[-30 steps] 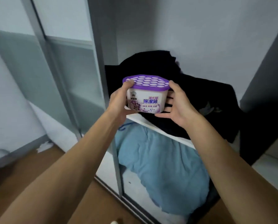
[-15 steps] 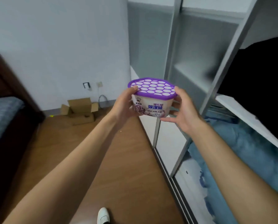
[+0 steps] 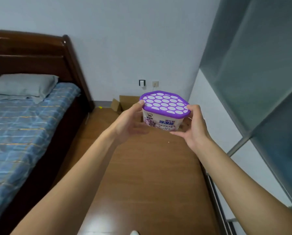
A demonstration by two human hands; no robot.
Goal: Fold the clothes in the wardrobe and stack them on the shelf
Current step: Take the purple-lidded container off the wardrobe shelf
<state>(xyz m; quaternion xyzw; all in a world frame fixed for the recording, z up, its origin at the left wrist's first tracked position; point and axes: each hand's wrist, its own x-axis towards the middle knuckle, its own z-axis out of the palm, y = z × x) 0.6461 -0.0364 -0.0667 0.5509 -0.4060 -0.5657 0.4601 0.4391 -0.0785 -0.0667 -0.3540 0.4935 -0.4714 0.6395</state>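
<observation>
Tub with purple lid sits between left hand and right hand, fingers curled round its sides; floor below it, bed left, wardrobe door right.

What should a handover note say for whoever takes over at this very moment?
Left hand and right hand: both grip the purple-lidded dehumidifier tub, held in the air above the wooden floor.
Wardrobe door is at the right; bed at the left; no clothes or shelf in view.
Done: no folded clothes show.
Left: put the tub down, then fold and stack the clothes.
</observation>
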